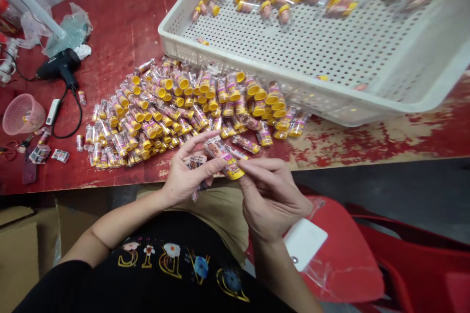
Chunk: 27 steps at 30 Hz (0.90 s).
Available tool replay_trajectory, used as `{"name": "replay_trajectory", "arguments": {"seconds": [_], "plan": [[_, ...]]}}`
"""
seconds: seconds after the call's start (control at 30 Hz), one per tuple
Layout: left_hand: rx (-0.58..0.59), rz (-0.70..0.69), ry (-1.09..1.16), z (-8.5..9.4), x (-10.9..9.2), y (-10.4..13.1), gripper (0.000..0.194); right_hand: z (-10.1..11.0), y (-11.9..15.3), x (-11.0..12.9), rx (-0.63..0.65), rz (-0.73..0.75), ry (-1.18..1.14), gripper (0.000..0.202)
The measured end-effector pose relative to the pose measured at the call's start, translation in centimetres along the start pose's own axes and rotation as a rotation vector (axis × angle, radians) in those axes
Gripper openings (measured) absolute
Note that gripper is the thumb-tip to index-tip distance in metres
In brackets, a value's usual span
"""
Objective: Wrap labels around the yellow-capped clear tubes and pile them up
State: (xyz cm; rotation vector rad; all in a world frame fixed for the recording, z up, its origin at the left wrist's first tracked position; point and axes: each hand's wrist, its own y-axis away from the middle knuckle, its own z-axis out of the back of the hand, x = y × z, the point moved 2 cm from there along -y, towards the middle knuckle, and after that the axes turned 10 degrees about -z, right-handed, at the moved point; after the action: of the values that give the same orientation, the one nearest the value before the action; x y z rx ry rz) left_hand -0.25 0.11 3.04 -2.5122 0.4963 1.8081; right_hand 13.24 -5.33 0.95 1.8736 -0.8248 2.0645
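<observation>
A yellow-capped tube (223, 155) was clamped near the front edge of the table (348, 143).
Its body was pinched by the left hand (187, 176), with printed labels (195, 161), its cap by the right hand (273, 203); beyond, room was crowded by piled tubes (161, 117).

Held tube (224, 158) had pur./yel. print, yel. cap (235, 175); tabletop (121, 19) was red w/ tan blotches; crate (389, 58) wht.

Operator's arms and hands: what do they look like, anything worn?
Left hand and right hand are ungloved; both forearms bare, with no watch or bracelet visible. The black top has a short left sleeve; the right sleeve isn't visible. Chest print: gold letters with flowers.
</observation>
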Motion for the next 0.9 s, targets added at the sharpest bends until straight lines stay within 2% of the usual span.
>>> {"name": "replay_trajectory", "arguments": {"seconds": [0.2, 0.43, 0.5, 0.57, 0.63, 0.67, 0.73, 0.8, 0.9], "plan": [[-0.005, 0.01, -0.034, 0.0, 0.0, -0.1, 0.066, -0.2, -0.4, 0.3, -0.009, 0.039, -0.002, 0.044], [-0.023, 0.035, 0.036, 0.2, 0.7, -0.8, 0.067, -0.4, -0.2, -0.4, 0.007, -0.006, 0.002, 0.039], [-0.091, 0.079, 0.129, 0.4, 1.0, -1.4, 0.068, -0.8, -1.0, -1.7, -0.004, -0.054, -0.011, 0.029], [-0.235, 0.203, 0.246, 0.8, 1.4, -1.9, 0.06, -1.4, -2.9, -3.4, -0.069, -0.102, -0.023, 0.018], [-0.373, 0.38, 0.367, 1.1, 1.7, -2.0, 0.041, -2.2, -5.8, -5.0, -0.162, -0.099, -0.029, 0.015], [-0.415, 0.447, 0.415, 1.2, 1.8, -1.9, 0.033, -2.7, -7.4, -5.6, -0.204, -0.066, -0.023, 0.015], [-0.439, 0.497, 0.463, 1.3, 1.7, -1.6, 0.034, -3.8, -10.3, -6.2, -0.226, 0.034, 0.028, 0.015], [-0.445, 0.468, 0.459, 1.5, 1.4, -1.1, 0.041, -4.7, -12.7, -6.3, -0.112, 0.131, 0.14, 0.015], [-0.46, 0.432, 0.421, 2.1, 1.1, -0.6, 0.034, -4.9, -16.8, -6.5, 0.12, 0.192, 0.327, 0.02]]}}
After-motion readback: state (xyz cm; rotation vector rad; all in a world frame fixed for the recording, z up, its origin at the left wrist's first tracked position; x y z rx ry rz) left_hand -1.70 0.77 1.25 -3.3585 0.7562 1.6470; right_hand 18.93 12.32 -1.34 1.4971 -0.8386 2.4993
